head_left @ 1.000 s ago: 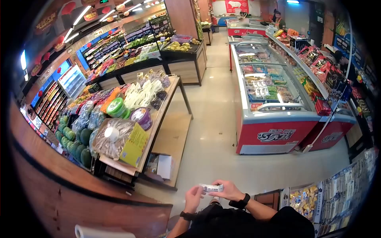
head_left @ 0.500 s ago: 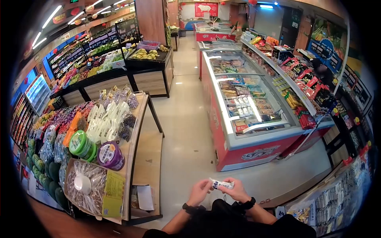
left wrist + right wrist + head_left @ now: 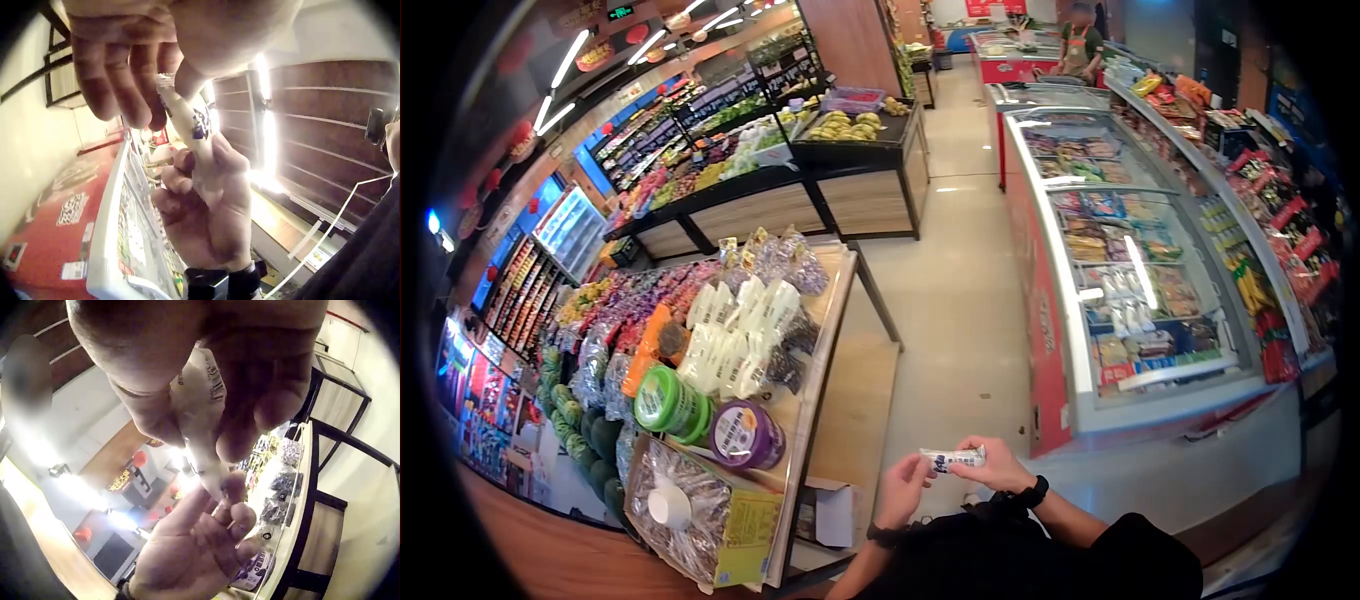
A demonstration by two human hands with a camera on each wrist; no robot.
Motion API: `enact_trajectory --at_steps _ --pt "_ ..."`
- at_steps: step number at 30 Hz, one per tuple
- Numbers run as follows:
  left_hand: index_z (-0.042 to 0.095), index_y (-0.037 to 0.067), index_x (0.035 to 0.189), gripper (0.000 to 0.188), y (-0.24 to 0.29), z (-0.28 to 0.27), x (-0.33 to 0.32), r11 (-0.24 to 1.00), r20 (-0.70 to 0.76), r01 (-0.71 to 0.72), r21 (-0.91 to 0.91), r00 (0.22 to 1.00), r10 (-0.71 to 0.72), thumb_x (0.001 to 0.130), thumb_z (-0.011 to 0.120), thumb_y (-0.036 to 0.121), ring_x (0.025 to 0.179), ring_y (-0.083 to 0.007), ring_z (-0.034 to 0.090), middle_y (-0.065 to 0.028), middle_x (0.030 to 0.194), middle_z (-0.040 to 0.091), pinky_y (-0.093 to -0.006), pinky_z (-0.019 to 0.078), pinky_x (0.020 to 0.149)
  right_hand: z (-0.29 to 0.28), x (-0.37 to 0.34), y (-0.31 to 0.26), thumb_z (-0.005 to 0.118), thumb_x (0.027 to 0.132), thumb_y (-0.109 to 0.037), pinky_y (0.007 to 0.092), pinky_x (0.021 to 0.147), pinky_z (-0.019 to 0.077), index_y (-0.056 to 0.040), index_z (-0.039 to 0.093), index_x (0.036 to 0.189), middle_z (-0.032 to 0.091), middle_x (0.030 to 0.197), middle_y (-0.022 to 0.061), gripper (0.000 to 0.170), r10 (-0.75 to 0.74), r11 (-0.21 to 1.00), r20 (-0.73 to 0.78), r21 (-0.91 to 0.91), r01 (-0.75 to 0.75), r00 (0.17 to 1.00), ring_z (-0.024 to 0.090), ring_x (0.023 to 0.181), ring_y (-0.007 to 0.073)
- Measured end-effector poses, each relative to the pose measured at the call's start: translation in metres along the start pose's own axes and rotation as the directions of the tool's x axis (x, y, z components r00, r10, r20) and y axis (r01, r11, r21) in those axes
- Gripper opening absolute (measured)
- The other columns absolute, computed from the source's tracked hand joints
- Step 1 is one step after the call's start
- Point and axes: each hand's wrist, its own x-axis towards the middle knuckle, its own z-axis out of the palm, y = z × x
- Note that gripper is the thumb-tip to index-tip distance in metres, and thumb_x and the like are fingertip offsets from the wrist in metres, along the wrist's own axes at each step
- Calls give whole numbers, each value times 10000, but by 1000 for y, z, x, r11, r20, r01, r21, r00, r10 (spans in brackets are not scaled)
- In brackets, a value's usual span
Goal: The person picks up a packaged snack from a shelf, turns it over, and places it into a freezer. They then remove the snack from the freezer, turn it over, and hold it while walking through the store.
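Note:
A small white snack packet point(image 3: 953, 460) with dark blue print and a crimped end lies crosswise between both hands, in front of the body. My left hand point(image 3: 903, 488) pinches its left end between thumb and fingertips. Its right part is gripped by my right hand point(image 3: 998, 465), which wears a black wristband. In the left wrist view the packet point(image 3: 187, 122) slants from the left thumb down into the right fingers point(image 3: 178, 181). The right wrist view has the packet point(image 3: 199, 394) between the right thumb and fingers, its far tip at the left fingertips.
A display table point(image 3: 825, 370) on the left bears bagged goods, a green tub point(image 3: 665, 400) and a purple tub point(image 3: 745, 435). Glass-topped freezers point(image 3: 1050, 340) line the right. A tiled aisle point(image 3: 965, 300) runs between them, with a person point(image 3: 1080, 50) at the far end.
The head view swung right, then back left, and the freezer and produce stand appear nearer. Both hands keep hold of the packet. The far person shows more fully.

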Motion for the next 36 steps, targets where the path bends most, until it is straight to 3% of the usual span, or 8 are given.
enact_trajectory --at_steps 7,12,16,19,25,31,34,36 --pt "643 -17 1062 180 53 -10 80 983 -106 -115 142 986 130 949 636 122 819 -116 648 -47 904 685 -250 508 694 -30 132 8 761 823 -253 258 604 487 -25 661 967 669 772 29 287 -119 989 117 98 108 986 602 679 86" --pt "638 -25 1045 156 54 -4 136 997 -155 -78 -7 985 76 973 586 104 781 -116 637 -67 919 678 -255 517 659 -62 163 -28 760 819 -249 268 646 489 -29 652 970 673 795 47 288 -142 989 236 74 127 961 606 714 98" --pt "624 -16 996 135 52 16 193 995 -109 -88 -53 991 82 985 569 107 705 -121 641 -59 826 670 -258 531 634 -93 201 -1 751 825 -236 255 639 479 -41 651 968 666 794 36 262 -122 989 68 92 116 990 600 713 81" --pt "628 -19 1010 133 67 35 243 988 36 -127 93 992 124 975 585 102 699 -121 639 -61 829 671 -254 525 639 -123 218 13 747 826 -236 260 654 480 -36 648 971 665 807 49 266 -106 991 -160 66 118 981 604 738 84" --pt "632 -24 1050 161 68 75 381 998 338 -33 50 941 14 946 630 99 742 -107 617 -62 880 669 -237 495 665 -178 246 3 744 827 -237 263 651 475 -24 647 972 664 810 51 275 -37 999 -385 8 43 922 594 734 79" --pt "615 -37 1087 184 100 134 493 999 749 35 35 660 -49 949 619 85 817 -113 627 -68 951 676 -258 517 713 -223 272 -6 743 828 -222 255 648 472 -26 645 979 661 826 30 266 67 997 -685 79 -17 725 586 725 78" --pt "619 -30 1085 193 104 166 523 990 861 115 79 493 -125 930 647 82 837 -118 636 -71 961 679 -256 519 723 -236 272 -14 744 840 -226 259 666 471 -35 650 989 663 843 29 260 174 984 -786 116 -135 593 586 757 81" --pt "618 -28 1043 141 104 188 534 990 872 98 106 469 -139 940 626 67 793 -126 629 -84 927 671 -253 518 694 -238 269 -22 761 834 -235 271 668 488 -24 650 987 676 837 46 283 221 974 -835 166 -151 504 619 738 108"
